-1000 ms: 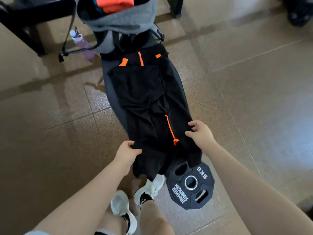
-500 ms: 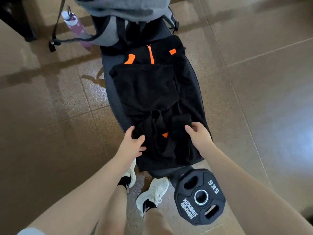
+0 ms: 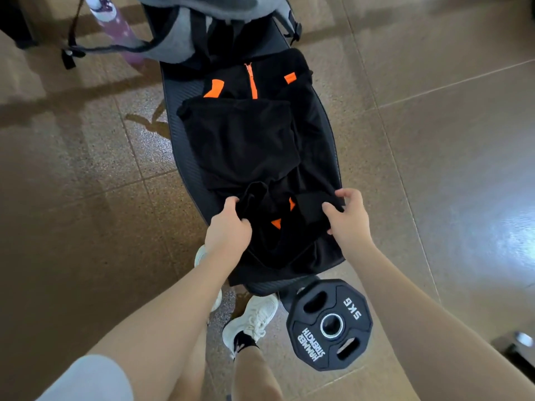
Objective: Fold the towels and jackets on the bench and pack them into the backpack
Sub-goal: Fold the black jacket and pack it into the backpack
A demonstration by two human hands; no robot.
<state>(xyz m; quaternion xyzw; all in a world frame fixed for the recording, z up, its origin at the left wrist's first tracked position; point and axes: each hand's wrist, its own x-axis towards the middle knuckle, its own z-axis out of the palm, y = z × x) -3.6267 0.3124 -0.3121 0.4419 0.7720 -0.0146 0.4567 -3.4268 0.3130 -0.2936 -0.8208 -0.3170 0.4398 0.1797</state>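
The jacket [image 3: 246, 140] lies along the bench [image 3: 176, 91], which runs from the frame's top centre down to the middle. At the top edge the backpack [image 3: 185, 27] stands on the bench's far end, with a bottle [image 3: 115, 21] at upper left beside it. Left hand [image 3: 228, 230] and right hand [image 3: 347, 218] hold the jacket's near end. A weight plate [image 3: 330, 325] lies on the floor at lower right.

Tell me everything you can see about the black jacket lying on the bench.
The black jacket is soft, matte fabric with an orange zipper and orange patches near its far end. It lies lengthwise on the dark padded bench, partly folded, with one panel laid over its middle. Its near end is bunched and turned up, where the left hand and the right hand each grip the cloth. Its far end lies next to the grey backpack.
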